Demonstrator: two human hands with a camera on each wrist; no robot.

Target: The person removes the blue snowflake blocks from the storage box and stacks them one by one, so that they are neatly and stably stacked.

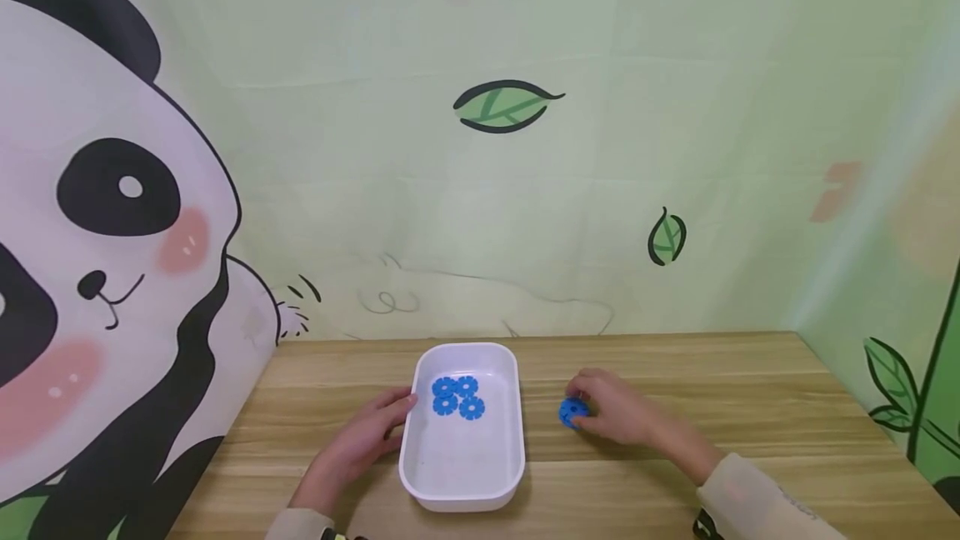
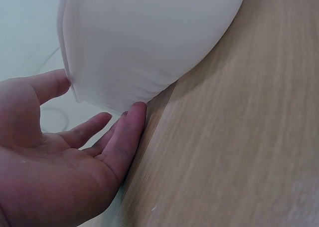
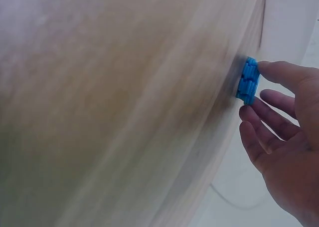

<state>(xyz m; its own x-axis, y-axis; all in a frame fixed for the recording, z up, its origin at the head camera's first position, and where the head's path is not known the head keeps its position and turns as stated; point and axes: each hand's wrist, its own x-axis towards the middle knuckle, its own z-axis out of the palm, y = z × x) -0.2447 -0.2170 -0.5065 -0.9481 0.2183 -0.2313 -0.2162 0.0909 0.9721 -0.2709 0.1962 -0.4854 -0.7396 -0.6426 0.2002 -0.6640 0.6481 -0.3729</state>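
A white rectangular tray (image 1: pixel 461 461) stands on the table in the head view, with several flat blue snowflake discs (image 1: pixel 472 407) lying inside it. My left hand (image 1: pixel 365 433) is at the tray's left side. In the left wrist view its thumb touches the rim of the tray (image 2: pixel 134 37), while the loosely extended fingers reach toward the lower wall. To the right of the tray, my right hand (image 1: pixel 618 408) holds a small stack of blue snowflake discs (image 1: pixel 573 412) at the tabletop. Seen from the right wrist, the stack (image 3: pixel 248 81) sits between thumb and fingertips.
The wooden table (image 1: pixel 750 407) extends back to a pale green backdrop (image 1: pixel 360 123) printed with a large panda (image 1: pixel 120 290) and leaves. A light sleeve (image 1: pixel 761 502) covers the right forearm.
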